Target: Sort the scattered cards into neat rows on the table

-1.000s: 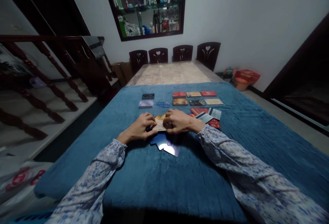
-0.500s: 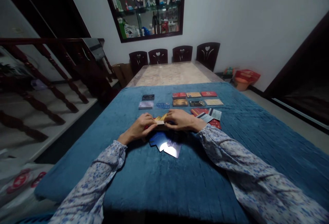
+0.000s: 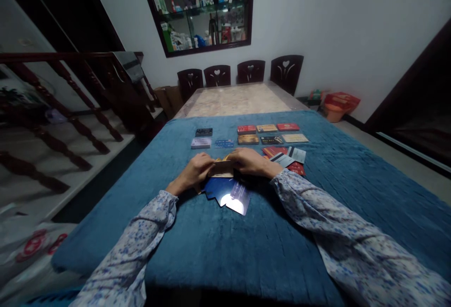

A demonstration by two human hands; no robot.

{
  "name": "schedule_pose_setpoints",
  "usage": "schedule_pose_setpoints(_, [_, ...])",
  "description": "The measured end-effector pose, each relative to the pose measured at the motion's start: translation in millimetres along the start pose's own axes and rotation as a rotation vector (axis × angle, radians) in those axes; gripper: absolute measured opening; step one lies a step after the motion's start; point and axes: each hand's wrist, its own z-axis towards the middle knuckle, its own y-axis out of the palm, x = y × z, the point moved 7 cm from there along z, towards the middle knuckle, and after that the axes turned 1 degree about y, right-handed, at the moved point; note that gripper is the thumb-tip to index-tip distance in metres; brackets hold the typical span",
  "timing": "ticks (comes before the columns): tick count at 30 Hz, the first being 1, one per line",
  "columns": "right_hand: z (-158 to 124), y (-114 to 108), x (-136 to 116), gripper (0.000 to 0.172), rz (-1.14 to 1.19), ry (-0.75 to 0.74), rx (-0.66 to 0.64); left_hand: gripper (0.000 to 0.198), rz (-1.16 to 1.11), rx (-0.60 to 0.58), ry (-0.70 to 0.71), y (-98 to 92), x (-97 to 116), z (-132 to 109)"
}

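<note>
Between my left hand [image 3: 197, 170] and my right hand [image 3: 248, 161] is a tan stack of cards [image 3: 221, 169], gripped at its two ends. Some yellow shows just behind the stack, partly hidden by my fingers. Below it, nearer to me, fanned blue and purple cards [image 3: 227, 194] lie on the blue cloth, one with a bright glare. Beyond my hands, rows of card stacks rest on the cloth, among them a black stack [image 3: 204, 132], a lilac stack [image 3: 201, 143] and a gold stack [image 3: 248, 139]. Right of my right hand, red cards [image 3: 296, 169] lie loosely under silver cards [image 3: 297, 154].
The blue cloth [image 3: 197, 250] covers the near part of a long table whose marbled top [image 3: 239, 100] shows at the far end. Dark chairs [image 3: 251, 72] stand behind it. At the left are a wooden railing [image 3: 70, 55] and a white plastic bag [image 3: 38, 250].
My hands have tilted the card stack, so more of its tan face shows toward me. The camera view has shifted slightly. The cards on the cloth stay where they were.
</note>
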Motion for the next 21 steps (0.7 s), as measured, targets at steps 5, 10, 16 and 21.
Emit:
schedule_pose_setpoints(5, [-0.6,-0.6,4.2,0.034,0.044,0.058,0.030,0.021,-0.023,0.032,-0.038,-0.3,-2.6,0.5])
schedule_pose_setpoints(10, [1.9,-1.7,15.8,0.020,0.097,0.110,0.128,0.017,-0.057,0.103,-0.065,-2.1,-5.0,-0.7])
schedule_pose_setpoints(16, [3.9,-11.9,24.7,0.009,0.252,0.078,0.338,0.014,-0.092,0.115,-0.102,1.7,-11.2,-2.0])
schedule_pose_setpoints(21, [-0.2,-20.9,15.8,0.010,0.444,-0.008,0.478,0.014,-0.089,0.082,-0.104,3.5,-8.9,0.2])
